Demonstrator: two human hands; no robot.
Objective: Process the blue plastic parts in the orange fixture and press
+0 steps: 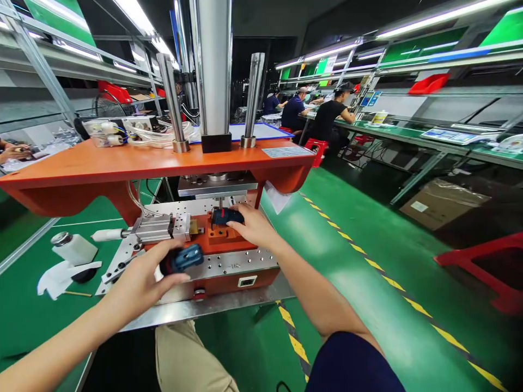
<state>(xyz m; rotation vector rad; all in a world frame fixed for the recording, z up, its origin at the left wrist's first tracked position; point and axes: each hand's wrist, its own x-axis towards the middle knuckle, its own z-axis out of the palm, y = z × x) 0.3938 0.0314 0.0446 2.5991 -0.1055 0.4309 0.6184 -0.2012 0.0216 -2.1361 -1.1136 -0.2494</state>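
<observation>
My left hand (139, 277) is closed round a small dark blue and black plastic housing (188, 258), held in front of the press base. My right hand (255, 224) grips a second dark housing (223, 216) with a red spot on it, at the orange fixture block (220, 234). Just above this housing a thin metal rod comes down from the press's upper plate (216, 187). Whether the housing is seated in the block or just over it, I cannot tell. Left of the block lies a horizontal metal cylinder unit (153, 227).
An orange press frame (155, 166) with steel posts stands over the fixture. On the green table at left are a white bottle (73, 247) and crumpled white material (57, 277). A red button (199, 294) sits on the base's front. Co-workers (333, 111) sit at benches behind.
</observation>
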